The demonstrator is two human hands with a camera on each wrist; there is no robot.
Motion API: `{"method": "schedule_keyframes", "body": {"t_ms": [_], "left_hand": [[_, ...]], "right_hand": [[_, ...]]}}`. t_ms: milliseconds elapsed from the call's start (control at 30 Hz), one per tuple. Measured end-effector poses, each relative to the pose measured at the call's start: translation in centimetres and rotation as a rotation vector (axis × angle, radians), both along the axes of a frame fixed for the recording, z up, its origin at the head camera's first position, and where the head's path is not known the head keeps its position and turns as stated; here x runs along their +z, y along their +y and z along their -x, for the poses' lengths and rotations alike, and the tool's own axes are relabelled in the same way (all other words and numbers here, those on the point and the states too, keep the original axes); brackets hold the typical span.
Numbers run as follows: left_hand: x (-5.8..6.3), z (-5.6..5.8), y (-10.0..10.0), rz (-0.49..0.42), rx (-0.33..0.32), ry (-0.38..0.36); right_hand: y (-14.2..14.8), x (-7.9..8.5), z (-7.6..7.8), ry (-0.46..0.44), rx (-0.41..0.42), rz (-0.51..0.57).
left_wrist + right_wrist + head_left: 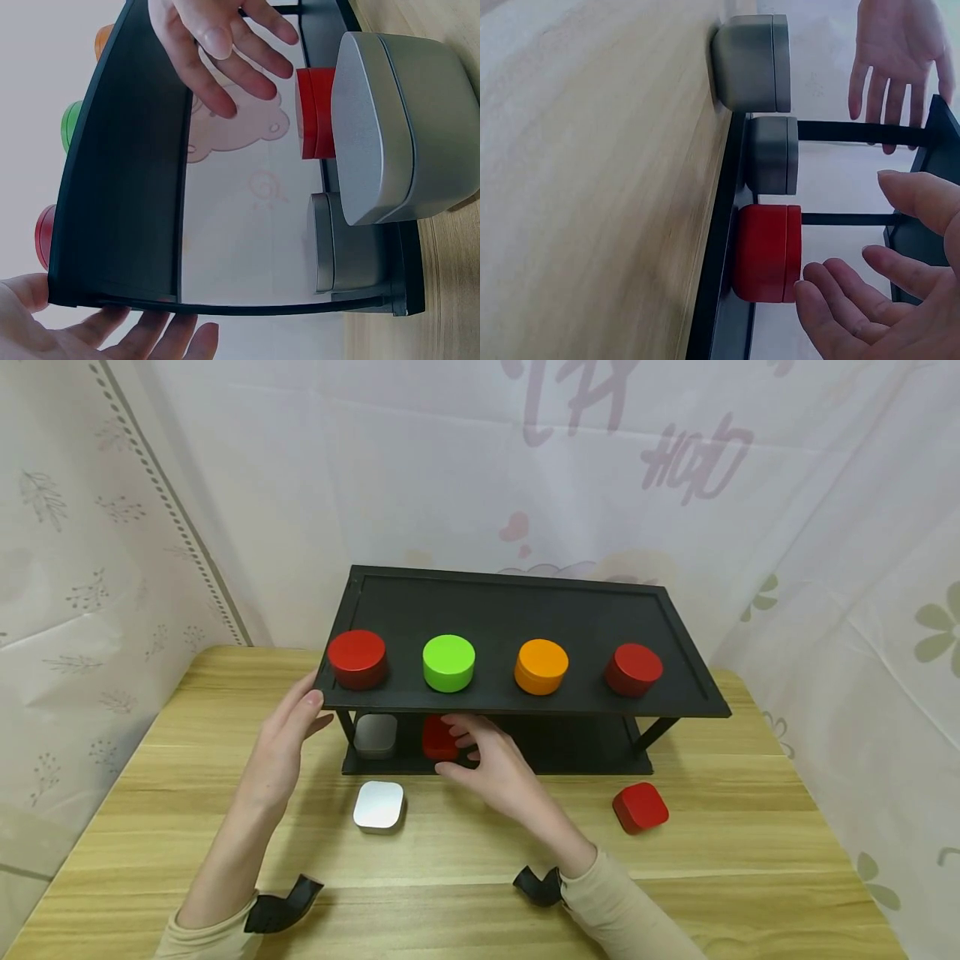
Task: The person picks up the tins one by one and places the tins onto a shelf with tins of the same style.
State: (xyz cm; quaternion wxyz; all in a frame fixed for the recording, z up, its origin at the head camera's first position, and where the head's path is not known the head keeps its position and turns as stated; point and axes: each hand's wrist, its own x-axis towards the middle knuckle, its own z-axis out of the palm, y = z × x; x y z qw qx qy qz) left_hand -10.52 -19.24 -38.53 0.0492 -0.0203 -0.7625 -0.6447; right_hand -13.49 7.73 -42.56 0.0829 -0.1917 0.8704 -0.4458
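My left hand [276,758] is at the front left corner of a black two-tier shelf [495,610], its thumb against the corner and its fairly straight fingers along the side. Just above a red square tin [761,253] on the lower tier, my right hand [497,764] is spread with loosely bent fingers and nothing between them. One fingertip comes right up to the tin's lid in the right wrist view. Left of this tin, a silver square tin [376,736] also sits on the lower tier.
Along the upper tier stand a red round tin [358,659], a green one [448,663], an orange one [541,667] and another red one [633,670]. A silver tin [378,806] and a red tin [641,807] lie on the wooden table [450,868] before the shelf.
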Motion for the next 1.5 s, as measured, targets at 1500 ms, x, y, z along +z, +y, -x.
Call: {"method": "schedule_keyframes", "body": {"t_ms": [1500], "left_hand": [[-0.1,0.0,0.0,-0.006,-0.002,0.011]], "right_hand": [[-2.4,-0.5,-2.2,-0.013,0.071,-0.08]]}}
